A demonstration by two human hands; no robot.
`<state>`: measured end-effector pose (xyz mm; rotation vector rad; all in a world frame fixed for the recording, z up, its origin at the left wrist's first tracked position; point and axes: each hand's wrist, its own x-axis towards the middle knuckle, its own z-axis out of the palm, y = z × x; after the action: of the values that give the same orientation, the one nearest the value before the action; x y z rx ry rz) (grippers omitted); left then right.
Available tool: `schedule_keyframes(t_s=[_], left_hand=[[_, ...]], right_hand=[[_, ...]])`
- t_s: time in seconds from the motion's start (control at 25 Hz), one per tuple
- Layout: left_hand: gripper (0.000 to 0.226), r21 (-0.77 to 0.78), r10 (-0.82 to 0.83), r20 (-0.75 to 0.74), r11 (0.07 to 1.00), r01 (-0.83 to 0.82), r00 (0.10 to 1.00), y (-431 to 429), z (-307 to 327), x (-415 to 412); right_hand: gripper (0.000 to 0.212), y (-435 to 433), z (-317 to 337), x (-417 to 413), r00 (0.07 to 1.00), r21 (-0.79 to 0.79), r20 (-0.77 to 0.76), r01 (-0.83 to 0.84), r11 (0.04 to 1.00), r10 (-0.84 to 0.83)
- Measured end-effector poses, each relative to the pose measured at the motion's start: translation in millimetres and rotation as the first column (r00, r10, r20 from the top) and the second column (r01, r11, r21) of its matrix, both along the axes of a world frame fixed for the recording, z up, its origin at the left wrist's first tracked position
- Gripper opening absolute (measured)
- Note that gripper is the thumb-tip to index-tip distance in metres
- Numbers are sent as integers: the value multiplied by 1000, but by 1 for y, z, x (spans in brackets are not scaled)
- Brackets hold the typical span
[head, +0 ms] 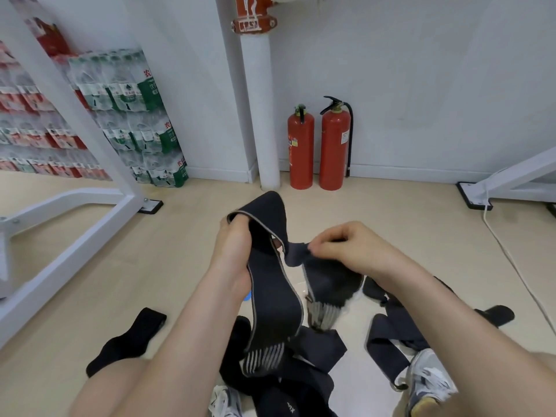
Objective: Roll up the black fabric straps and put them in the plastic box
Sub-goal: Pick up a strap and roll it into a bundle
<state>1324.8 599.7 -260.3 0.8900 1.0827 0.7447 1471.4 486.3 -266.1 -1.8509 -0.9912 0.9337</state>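
Left hand [233,248] grips strap [272,299] at its folded top; right hand [346,248] pinches the free end. Strap hangs above pile [304,374] on floor [180,236]. Judged soft, light, floppy: roll from the pinched end, kept taut. Box not identifiable.

The black strap [273,302] covers fingertips of the left hand [231,248].

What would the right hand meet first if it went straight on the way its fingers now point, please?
Probably the broad loop of the black fabric strap that the left hand holds up; the right hand pinches its end, and depth between them is unclear.
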Motion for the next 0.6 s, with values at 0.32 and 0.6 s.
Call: schedule_keyframes(t_s=[0.32,0.6], left_hand=[[45,408,-392,-318,765,498,863,-31,15,6],[62,285,-749,-272,536,794,604,-13,18,-35]], right_hand=[[20,16,-23,-36,769,208,594,138,968,-237],[31,13,-14,15,720,480,503,226,847,-478]])
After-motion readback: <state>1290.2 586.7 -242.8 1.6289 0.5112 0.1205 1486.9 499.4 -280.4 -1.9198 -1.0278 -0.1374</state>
